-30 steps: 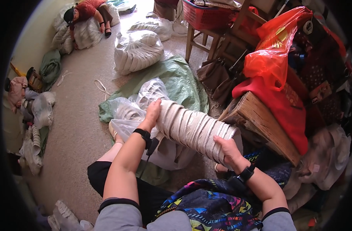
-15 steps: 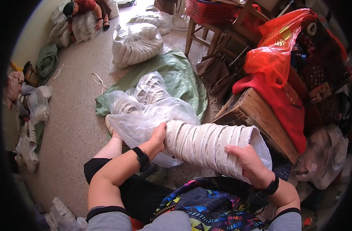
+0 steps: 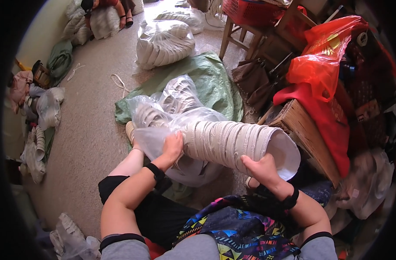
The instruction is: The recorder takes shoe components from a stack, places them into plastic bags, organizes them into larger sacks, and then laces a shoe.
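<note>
A long stack of nested off-white fabric pieces (image 3: pixel 224 141) with braided edges lies sideways across my lap, its hollow end facing right. My right hand (image 3: pixel 263 169) is closed round the near side by that end, thumb on top and fingers hidden beneath. At the stack's left end, my left hand (image 3: pixel 173 146) pinches the clear plastic bag (image 3: pixel 150 141). Whether it also touches the stack, I cannot tell. The bag's film reaches the stack's left end, and more ribbed stacks (image 3: pixel 180 96) show through clear plastic just beyond.
A green woven sheet (image 3: pixel 215 82) spreads on the floor under the bags. Farther off sits a full clear bag (image 3: pixel 163 45). On the right are a rough wooden box (image 3: pixel 308 134), red cloth and a red plastic bag (image 3: pixel 321 65). Another person (image 3: pixel 107 11) bends over bags at the far left.
The stack has swung so its hollow end faces me more. My right hand has moved left and slightly up with it. My left hand's fingers now grip the plastic. The whole view has shifted slightly.
</note>
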`<action>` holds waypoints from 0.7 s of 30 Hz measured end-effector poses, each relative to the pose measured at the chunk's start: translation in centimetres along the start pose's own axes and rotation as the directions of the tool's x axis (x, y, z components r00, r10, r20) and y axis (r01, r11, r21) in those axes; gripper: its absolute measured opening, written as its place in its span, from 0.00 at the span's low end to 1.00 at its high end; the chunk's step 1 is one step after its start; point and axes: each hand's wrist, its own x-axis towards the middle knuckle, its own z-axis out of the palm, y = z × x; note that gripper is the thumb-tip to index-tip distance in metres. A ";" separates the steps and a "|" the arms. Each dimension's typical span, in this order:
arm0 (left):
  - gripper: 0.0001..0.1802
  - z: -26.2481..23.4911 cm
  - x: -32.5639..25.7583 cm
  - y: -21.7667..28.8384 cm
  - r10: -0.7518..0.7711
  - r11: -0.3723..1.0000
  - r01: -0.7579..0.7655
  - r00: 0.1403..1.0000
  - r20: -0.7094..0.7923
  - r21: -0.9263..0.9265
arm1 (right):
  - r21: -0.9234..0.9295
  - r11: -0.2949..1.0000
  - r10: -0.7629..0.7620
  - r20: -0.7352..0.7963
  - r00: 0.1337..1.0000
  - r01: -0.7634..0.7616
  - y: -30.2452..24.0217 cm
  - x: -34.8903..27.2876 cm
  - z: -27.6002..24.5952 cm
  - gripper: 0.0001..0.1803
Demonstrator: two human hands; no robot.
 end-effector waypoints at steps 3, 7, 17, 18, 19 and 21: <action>0.25 -2.4 -2.6 2.0 0.483 0.852 -0.346 0.808 -0.337 0.392 | 0.000 1.000 -0.023 0.020 1.000 0.023 -0.4 0.3 -0.4 0.19; 0.28 -4.4 -2.8 2.5 0.771 0.477 -0.230 0.572 -0.278 0.848 | -0.014 0.995 -0.098 -0.003 0.995 0.098 -0.4 0.0 0.1 0.19; 0.11 -9.4 0.8 0.1 0.234 0.842 -0.503 0.665 -0.709 -0.194 | 0.047 0.998 -0.044 0.028 0.999 0.043 0.7 -0.6 0.0 0.19; 0.10 -9.9 -1.1 3.3 0.185 0.634 -0.602 0.728 -0.660 -0.486 | 0.045 0.998 -0.039 0.016 0.999 0.039 1.0 -0.7 -0.3 0.19; 0.10 -10.4 -3.4 6.1 0.160 0.346 -0.609 0.788 -0.595 -0.714 | 0.041 0.998 -0.041 0.009 0.999 0.041 1.3 -0.7 -0.4 0.19; 0.08 -8.5 -8.2 9.1 0.271 0.471 -0.480 0.877 -0.396 -0.740 | 0.038 0.999 -0.036 -0.014 0.999 0.037 1.7 -0.7 -0.7 0.19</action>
